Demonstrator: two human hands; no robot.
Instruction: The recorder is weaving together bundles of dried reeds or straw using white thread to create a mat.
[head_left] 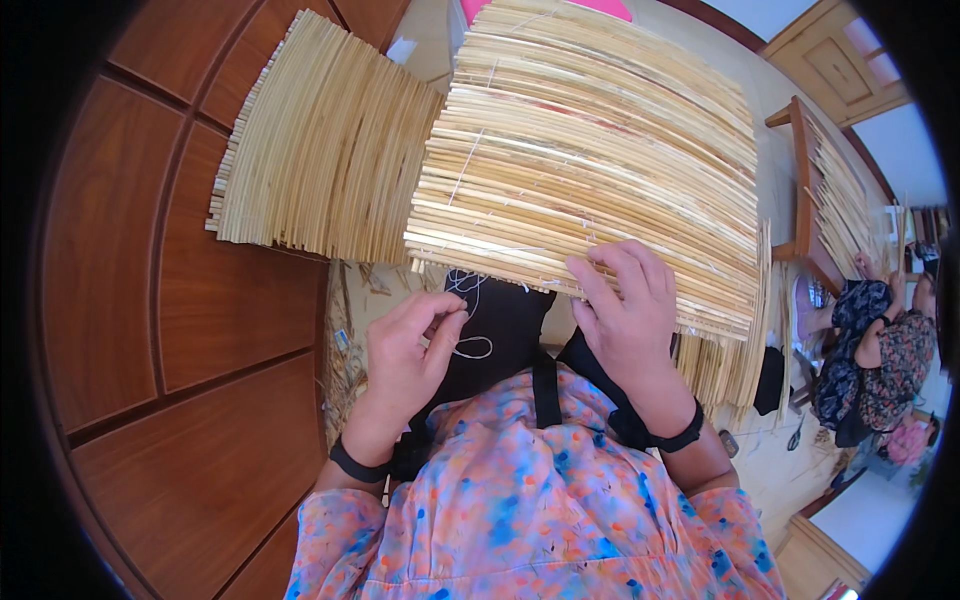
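A mat of pale reed stalks (590, 150), laid side by side and bound with thin white string, spreads out in front of me, its near edge over my lap. My left hand (408, 350) is closed in a pinch just below the mat's near left corner. Loose white string (474, 348) loops out from its fingertips and hangs over my dark trousers. On the near edge of the mat rests my right hand (632, 305), fingers bent and spread over the stalks, with nothing seen in its grip.
Another reed mat (325, 145) leans at the left against brown wooden panels (235, 260). Loose stalks (730, 375) lie below the mat's right side. Farther right, a person (880, 350) sits beside a wooden frame (803, 190) with more stalks. Scraps litter the floor by the panels.
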